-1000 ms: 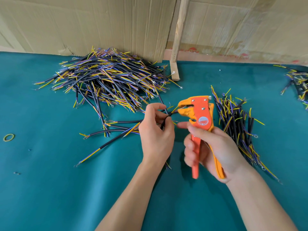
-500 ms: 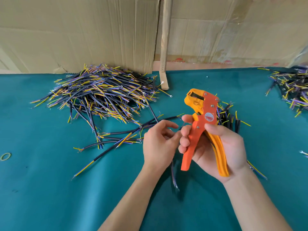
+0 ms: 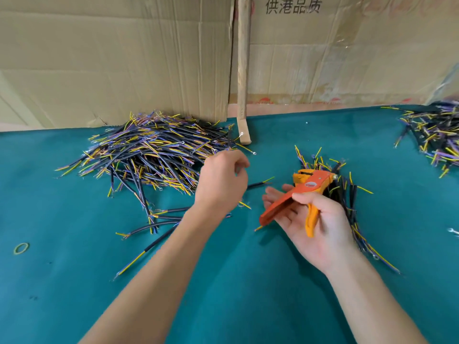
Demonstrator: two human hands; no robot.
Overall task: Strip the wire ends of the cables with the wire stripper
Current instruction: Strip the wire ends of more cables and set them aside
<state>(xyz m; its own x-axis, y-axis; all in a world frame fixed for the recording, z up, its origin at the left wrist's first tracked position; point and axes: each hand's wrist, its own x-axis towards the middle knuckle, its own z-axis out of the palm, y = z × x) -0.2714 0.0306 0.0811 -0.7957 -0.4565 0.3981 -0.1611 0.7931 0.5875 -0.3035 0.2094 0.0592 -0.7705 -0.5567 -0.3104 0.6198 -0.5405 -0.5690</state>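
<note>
The head view looks down on a teal table point(image 3: 248, 294) with the orange wire stripper point(image 3: 300, 194) near its middle, and everything else can be placed from that tool. The right hand point(image 3: 315, 227) holds it palm up: the thumb presses across the top of the body, the yellow handle lies in the palm, and the fingers stretch out nearly straight under the orange handle, so the two handles stand spread apart. Left of the wire stripper the left hand point(image 3: 221, 182) hovers above the cloth with fingers loosely curled and nothing visible in them. Farther left and toward the back lies the big cable pile point(image 3: 154, 152), black sheaths with yellow and purple ends, some carrying ring terminals. A few loose cables point(image 3: 159, 217) are scattered in front of that pile, partly hidden by the left forearm. Just behind and right of the tool, a smaller cable bundle point(image 3: 347, 194) is partly covered by the right hand and wrist. Far right, another heap of cables point(image 3: 437, 135) runs off the frame edge. A small rubber band point(image 3: 21, 248) lies far left. Behind everything stand cardboard sheets point(image 3: 111, 58) and an upright wooden stick point(image 3: 243, 70), closing off the back edge. The bare cloth nearest the camera, between and beneath the forearms, is the widest open stretch.
</note>
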